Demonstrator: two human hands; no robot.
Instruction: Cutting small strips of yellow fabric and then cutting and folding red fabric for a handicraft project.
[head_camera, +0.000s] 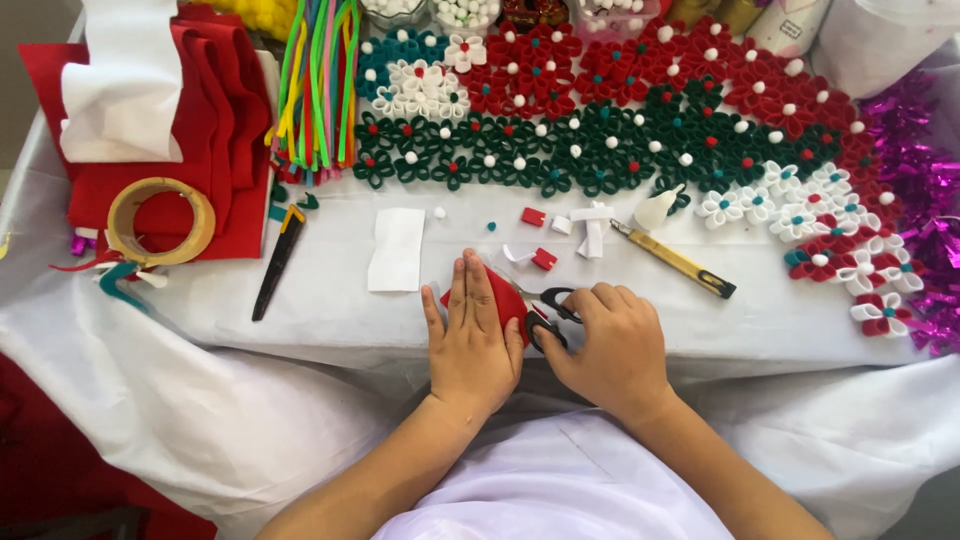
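Note:
My left hand (470, 345) lies flat, fingers together, pressing down on a piece of red felt (509, 297) near the front edge of the white-clothed table (330, 310). Right beside it, my right hand (610, 350) rests on a pair of black-handled scissors (550, 315), fingers curled over the handles. The scissor blades are hidden under the felt and my hands.
Rows of red, green and white felt flowers (600, 130) fill the far side. A yellow utility knife (675, 260), white felt rectangle (396, 250), small red and white scraps (545, 258), black tool (277, 262), tape roll (160, 220), stacked red felt (215, 110), pipe cleaners (315, 85) and purple tinsel (915, 190) lie around.

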